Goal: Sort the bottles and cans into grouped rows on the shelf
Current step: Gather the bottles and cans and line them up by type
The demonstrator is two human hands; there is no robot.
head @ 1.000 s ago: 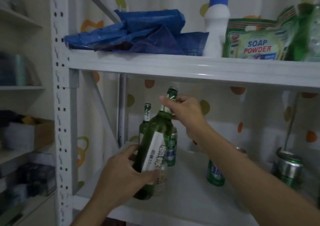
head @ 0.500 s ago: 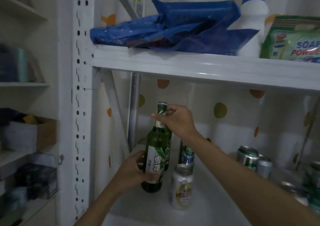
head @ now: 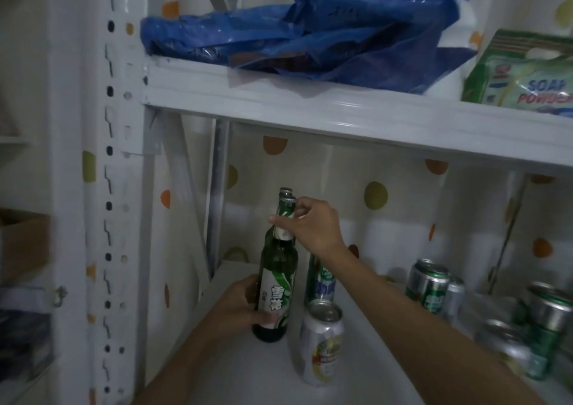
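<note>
A green glass bottle (head: 277,277) with a white and green label stands upright on the white shelf (head: 254,370), near its left end. My left hand (head: 240,307) wraps the bottle's lower body from the left. My right hand (head: 311,226) pinches its neck just below the cap. A silver can (head: 321,347) with a red and yellow label stands right of the bottle. Behind my right forearm is a tall green can (head: 321,282). The bottle hides whatever stands behind it.
Several green and silver cans (head: 429,285) are scattered at the shelf's right. The upper shelf beam (head: 341,116) hangs close above the bottle's cap. On it lie a blue plastic bag (head: 310,38) and a soap powder pack (head: 524,72). A perforated white post (head: 110,187) stands at left.
The bottle went from tilted to upright and was set down on the shelf's left end. Both hands stayed on it. The view shifted left and closer.
</note>
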